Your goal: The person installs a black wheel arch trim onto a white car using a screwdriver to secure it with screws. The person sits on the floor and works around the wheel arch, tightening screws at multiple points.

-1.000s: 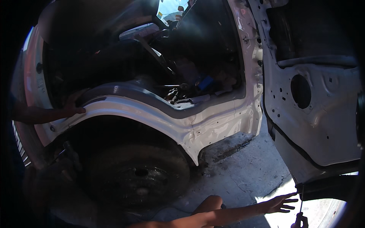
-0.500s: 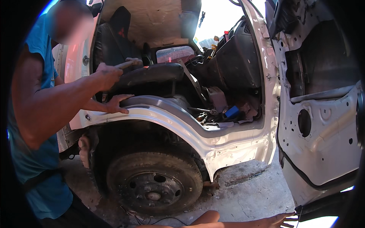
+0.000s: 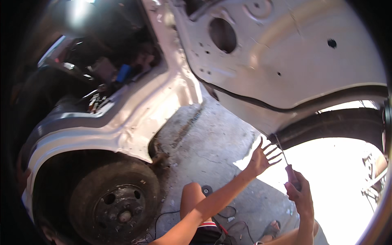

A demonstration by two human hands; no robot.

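My left hand [image 3: 264, 158] is stretched out with its fingers spread, holding nothing, just below the lower edge of the white truck door [image 3: 253, 77]. Close on its right, my right hand [image 3: 301, 194] grips a screwdriver [image 3: 291, 175] by its reddish handle. The thin shaft points up toward the door's bottom corner, beside the end of a long black curved part [image 3: 326, 125]. Whether the tip touches the door or that black part, I cannot tell.
At left stand the truck's white sill [image 3: 163, 98] and front wheel [image 3: 118, 200]. Inside the cab lie a blue box [image 3: 123, 72] and several tools. Black cables [image 3: 165, 214] and a small dark disc [image 3: 207, 190] lie on the concrete floor. Another person's hand [image 3: 23, 176] shows at the wheel arch.
The view has swung right and down. My right hand with the screwdriver has come into sight, and the co-worker has mostly left it. My left hand's fingers are still spread.
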